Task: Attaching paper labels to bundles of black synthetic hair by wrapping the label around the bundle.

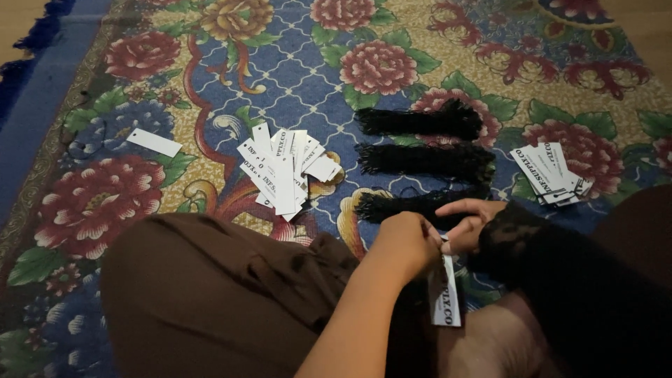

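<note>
Head view: white paper tag [446,297] hung long axis near vertical, top end pinched up at the hands, lower end pointing down toward the lap. Held above a brown-clad knee [210,294], over a flowered carpet [294,77] in red, blue, green and gold; bare wooden floor at the far corners, dim light. Left hand [407,241] curled narrow, fingertips closed on the tag's top edge. Right hand [467,222], in a black lace sleeve [518,234], met the left just above the tag, fingers bent close together around something thin and dark; could not tell exactly what. Tag dangled below both sets of fingers, touching them only at its top. Just beyond the hands, three bundles of black strings [423,159] lay side by side. Loose pile of white tags [287,171] to the left, neater stack of tags [549,175] to the right, single tag [154,142] well apart at far left.
</note>
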